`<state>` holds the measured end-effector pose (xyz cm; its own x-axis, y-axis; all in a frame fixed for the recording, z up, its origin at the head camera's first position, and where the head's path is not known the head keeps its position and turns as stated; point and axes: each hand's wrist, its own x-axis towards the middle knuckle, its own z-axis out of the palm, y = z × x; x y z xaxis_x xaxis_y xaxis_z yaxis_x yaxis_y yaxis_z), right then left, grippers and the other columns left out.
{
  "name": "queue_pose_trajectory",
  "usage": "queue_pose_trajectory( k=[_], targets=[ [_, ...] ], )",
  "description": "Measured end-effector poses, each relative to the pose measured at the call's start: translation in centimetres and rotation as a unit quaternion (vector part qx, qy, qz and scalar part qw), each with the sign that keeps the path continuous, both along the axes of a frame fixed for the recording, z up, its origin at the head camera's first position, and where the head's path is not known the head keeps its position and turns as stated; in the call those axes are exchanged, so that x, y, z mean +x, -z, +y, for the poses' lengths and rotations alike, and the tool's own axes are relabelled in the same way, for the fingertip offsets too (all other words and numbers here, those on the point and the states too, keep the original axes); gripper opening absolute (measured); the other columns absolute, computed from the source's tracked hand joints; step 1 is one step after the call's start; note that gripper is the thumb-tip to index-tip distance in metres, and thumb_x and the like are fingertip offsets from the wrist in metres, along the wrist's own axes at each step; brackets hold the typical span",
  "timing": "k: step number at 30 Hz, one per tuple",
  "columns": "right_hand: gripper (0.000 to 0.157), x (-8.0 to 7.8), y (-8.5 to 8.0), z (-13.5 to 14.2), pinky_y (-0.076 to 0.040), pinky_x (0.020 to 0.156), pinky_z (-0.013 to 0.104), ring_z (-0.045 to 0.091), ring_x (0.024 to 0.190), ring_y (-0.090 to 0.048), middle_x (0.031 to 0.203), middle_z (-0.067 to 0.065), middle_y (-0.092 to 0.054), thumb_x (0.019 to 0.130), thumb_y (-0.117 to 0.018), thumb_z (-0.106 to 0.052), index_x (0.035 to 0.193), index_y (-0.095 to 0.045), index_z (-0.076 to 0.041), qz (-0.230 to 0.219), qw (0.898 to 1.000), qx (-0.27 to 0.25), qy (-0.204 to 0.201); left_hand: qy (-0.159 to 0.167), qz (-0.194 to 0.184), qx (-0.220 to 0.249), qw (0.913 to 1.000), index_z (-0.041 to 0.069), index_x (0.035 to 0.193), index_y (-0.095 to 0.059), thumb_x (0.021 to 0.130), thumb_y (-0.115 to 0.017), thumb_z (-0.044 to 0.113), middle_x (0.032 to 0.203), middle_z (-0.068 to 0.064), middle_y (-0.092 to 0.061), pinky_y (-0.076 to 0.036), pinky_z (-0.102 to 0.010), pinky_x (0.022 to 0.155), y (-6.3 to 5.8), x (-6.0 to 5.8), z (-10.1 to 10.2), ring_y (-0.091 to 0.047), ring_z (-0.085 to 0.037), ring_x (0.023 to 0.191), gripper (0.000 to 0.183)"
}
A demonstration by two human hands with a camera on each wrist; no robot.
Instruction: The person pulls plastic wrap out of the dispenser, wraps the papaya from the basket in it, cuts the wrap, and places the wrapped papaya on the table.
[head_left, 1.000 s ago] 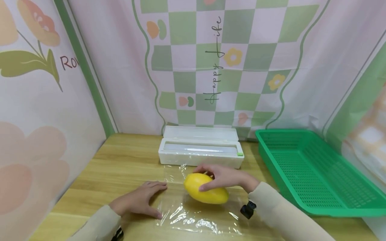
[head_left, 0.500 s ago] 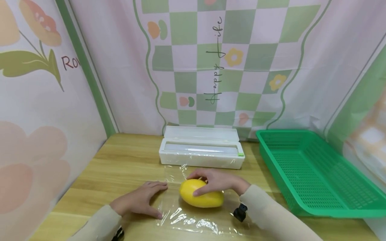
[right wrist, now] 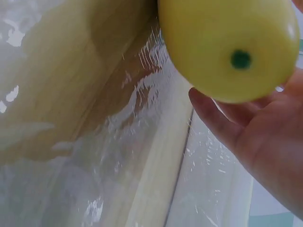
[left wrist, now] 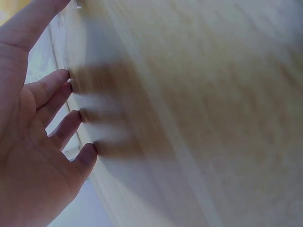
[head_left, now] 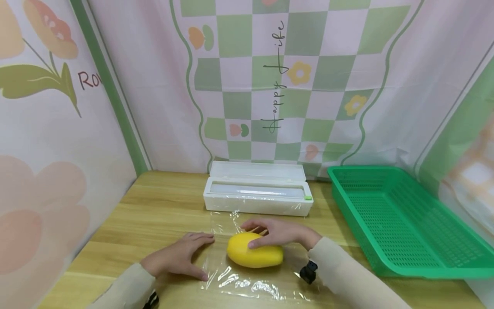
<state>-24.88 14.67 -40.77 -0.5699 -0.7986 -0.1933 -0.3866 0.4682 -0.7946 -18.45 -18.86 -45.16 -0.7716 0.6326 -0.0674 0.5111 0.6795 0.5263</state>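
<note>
A large yellow oval fruit [head_left: 254,253], perhaps a papaya or mango, lies on a sheet of clear plastic wrap [head_left: 251,287] spread over the table. My right hand [head_left: 279,234] is over its back right side, thumb on top and fingers curved behind it. A green spot marks the end of the fruit [right wrist: 222,42] in the right wrist view, with fingers touching its side. To the left, my left hand [head_left: 179,257] is spread, its fingertips on the table and its thumb at the wrap's left edge. The left wrist view shows these fingers [left wrist: 57,135] slightly bent, holding nothing.
Behind the wrap stands a white wrap dispenser box [head_left: 256,205], lid raised, with the wrap leading out of its front. A green perforated basket [head_left: 380,257] is on the right. Printed curtains [head_left: 162,107] close off the back and sides of the wooden table [head_left: 154,201].
The fruit has come down and to the left onto the wrap. My right hand moved left with it, then stopped while the fruit shifted slightly further left. My left hand stays in place.
</note>
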Motion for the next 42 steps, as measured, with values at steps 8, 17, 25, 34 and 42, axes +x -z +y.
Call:
queue_pose_trajectory(
  k=[8,17,25,34,42],
  targets=[
    [0.069,0.4,0.0,0.9,-0.045,0.104,0.047,0.027,0.125,-0.054,0.143,0.009,-0.052,0.09,-0.075,-0.038,0.147,-0.045,-0.013,-0.005,1.0,0.003,-0.01,0.0,-0.005,0.003,1.0,0.008,0.151,-0.042,0.072,-0.079,0.065,0.158,-0.008,-0.035,-0.028,-0.064,0.111,0.1,0.0,0.0,-0.029,-0.038,0.144,0.104],
    [0.069,1.1,0.1,1.8,-0.047,0.099,0.037,0.023,0.118,-0.056,0.138,0.002,-0.052,0.086,-0.079,-0.033,0.145,-0.046,-0.019,0.002,1.0,0.016,-0.017,0.003,0.0,-0.003,1.0,0.008,0.152,-0.041,0.073,-0.079,0.063,0.159,-0.007,-0.035,-0.027,-0.066,0.111,0.2,0.0,0.0,-0.028,-0.039,0.144,0.103],
    [0.067,1.1,0.0,1.9,-0.048,0.096,0.035,0.022,0.115,-0.057,0.135,0.001,-0.054,0.087,-0.077,-0.034,0.145,-0.046,-0.02,0.018,1.0,0.003,-0.015,0.0,-0.007,-0.012,0.9999,0.009,0.152,-0.04,0.073,-0.078,0.064,0.16,-0.007,-0.033,-0.027,-0.065,0.111,-0.1,0.1,0.1,-0.027,-0.038,0.145,0.104],
    [0.073,0.4,-0.1,1.7,-0.044,0.102,0.04,0.024,0.124,-0.051,0.138,-0.002,-0.053,0.086,-0.076,-0.036,0.149,-0.044,-0.018,0.023,0.999,0.019,-0.014,0.012,0.013,-0.002,0.9998,0.003,0.151,-0.039,0.074,-0.081,0.058,0.158,-0.014,-0.034,-0.029,-0.064,0.11,-0.5,0.2,0.4,-0.031,-0.04,0.142,0.103],
    [0.074,0.3,-0.3,1.9,-0.04,0.107,0.046,0.026,0.129,-0.048,0.14,0.0,-0.051,0.087,-0.076,-0.033,0.151,-0.042,-0.015,-0.009,1.0,0.005,-0.011,0.015,0.03,0.009,0.9994,0.003,0.15,-0.043,0.073,-0.082,0.055,0.158,-0.017,-0.031,-0.031,-0.064,0.109,-0.4,0.3,0.4,-0.031,-0.042,0.141,0.1]
  ],
)
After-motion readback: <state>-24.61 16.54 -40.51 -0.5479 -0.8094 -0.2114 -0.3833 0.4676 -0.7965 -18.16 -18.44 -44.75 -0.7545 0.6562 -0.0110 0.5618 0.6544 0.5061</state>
